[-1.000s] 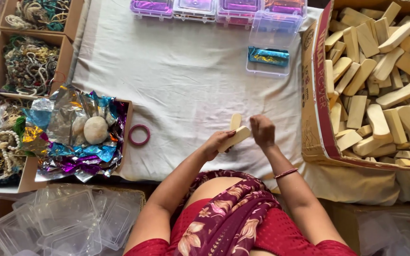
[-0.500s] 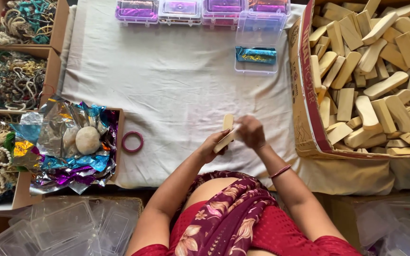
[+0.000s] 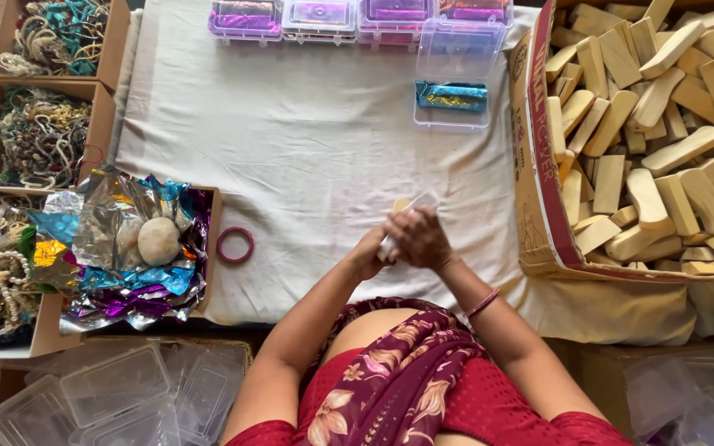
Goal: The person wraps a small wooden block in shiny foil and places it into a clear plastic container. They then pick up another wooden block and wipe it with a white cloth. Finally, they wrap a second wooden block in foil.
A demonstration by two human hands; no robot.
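Head view: vs 0.5 s ago, both hands sit a bit lower over the white cloth (image 3: 307, 157) and are pressed closer together; the block (image 3: 401, 206) shows less, only its top end pokes out above the fingers. Rest of the scene unchanged.

L to R: boxes of beads (image 3: 43, 136) at far left, foil scraps (image 3: 117, 248) w/ a round stone (image 3: 159, 241) in a carton, red bangle (image 3: 235, 244) lying just beside it on the cloth. Left hand (image 3: 371, 254) comes up from the lower left, forearm angled in, fingers curled round the block's lower part from the left. Right hand (image 3: 420, 239) overlaps it from the right, back of hand up, fingers clenched over the block's front; wrist has a thin red bangle. Block is held upright between both hands, above the cloth, near its front edge. Clear case (image 3: 454, 83) w/ blue foil lies further up. Big carton of wood blocks (image 3: 646, 140) at right, well apart from the hands.
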